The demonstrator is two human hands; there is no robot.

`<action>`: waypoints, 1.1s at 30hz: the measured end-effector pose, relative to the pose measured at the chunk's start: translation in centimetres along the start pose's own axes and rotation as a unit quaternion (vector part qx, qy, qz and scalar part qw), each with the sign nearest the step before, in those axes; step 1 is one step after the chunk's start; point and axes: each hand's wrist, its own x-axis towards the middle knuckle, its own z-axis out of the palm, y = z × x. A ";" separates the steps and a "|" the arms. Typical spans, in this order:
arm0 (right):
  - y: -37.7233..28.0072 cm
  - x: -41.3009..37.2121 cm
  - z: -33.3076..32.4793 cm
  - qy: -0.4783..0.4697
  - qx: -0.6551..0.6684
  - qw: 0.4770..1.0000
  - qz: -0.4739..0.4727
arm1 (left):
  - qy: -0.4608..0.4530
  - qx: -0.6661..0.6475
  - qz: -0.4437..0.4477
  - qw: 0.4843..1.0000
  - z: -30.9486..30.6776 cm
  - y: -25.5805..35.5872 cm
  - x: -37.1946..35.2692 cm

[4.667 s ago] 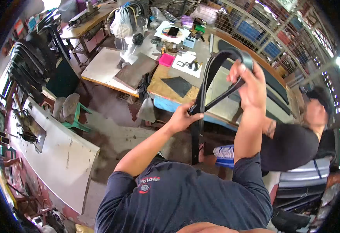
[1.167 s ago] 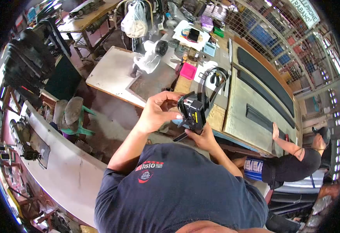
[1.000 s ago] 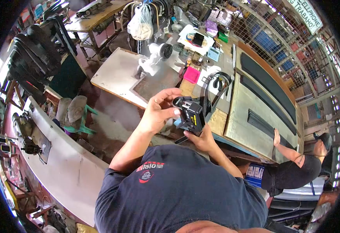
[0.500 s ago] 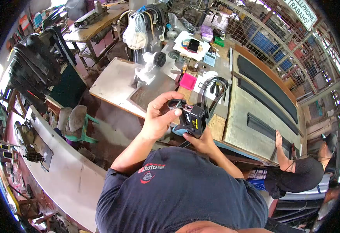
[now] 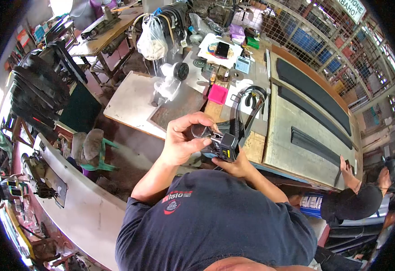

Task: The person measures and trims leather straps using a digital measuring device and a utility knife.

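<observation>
My right hand [image 5: 237,166] grips from below a small black device with a yellow label [image 5: 225,147], held close to my chest. My left hand [image 5: 182,139] is curled over its top left end, thumb and fingers pinching a dark part there. A black rubber strip [image 5: 245,105] rises in a loop from behind the device toward the workbench. I cannot make out how the strip joins the device.
A long workbench [image 5: 287,126] ahead carries black rubber strips [image 5: 312,92]. A pink box [image 5: 217,94], pliers, tools and a phone lie on the cluttered table beyond. Another person [image 5: 351,198] crouches at the bench's right end, hand on its edge. A white panel [image 5: 82,212] lies lower left.
Earlier I held the black strip stretched up between both hands. Since then both hands have come down to the small black device; my left fingers have now closed tighter over its top.
</observation>
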 end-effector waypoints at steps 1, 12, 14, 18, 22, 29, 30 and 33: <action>-0.2 0.2 -0.1 -0.013 -0.017 1.000 -0.016 | -0.009 0.005 -0.002 1.000 0.0 0.2 0.1; -1.2 0.1 -0.3 -0.045 -0.048 0.997 -0.036 | -0.022 0.078 -0.020 0.996 -0.1 0.7 0.0; -1.2 0.0 -0.3 -0.043 -0.037 0.997 -0.045 | 0.002 0.084 -0.034 0.996 0.2 0.7 -0.1; -0.3 0.1 -0.2 -0.035 -0.052 0.990 -0.123 | -0.020 0.092 -0.043 0.995 -0.4 0.4 -0.4; 0.0 -0.3 -0.2 -0.028 -0.041 0.993 -0.112 | -0.028 0.069 -0.066 0.995 -0.3 0.1 -0.5; 0.5 -0.6 -0.3 0.012 -0.056 0.985 -0.161 | -0.021 0.028 -0.064 0.997 0.1 -1.2 -0.7; 0.5 -0.6 -0.3 0.019 -0.068 0.982 -0.174 | -0.022 0.028 -0.065 0.997 0.2 -1.3 -0.7; 0.6 -0.7 -0.4 0.029 -0.094 0.977 -0.188 | -0.031 0.032 -0.059 0.997 0.4 -1.4 -0.6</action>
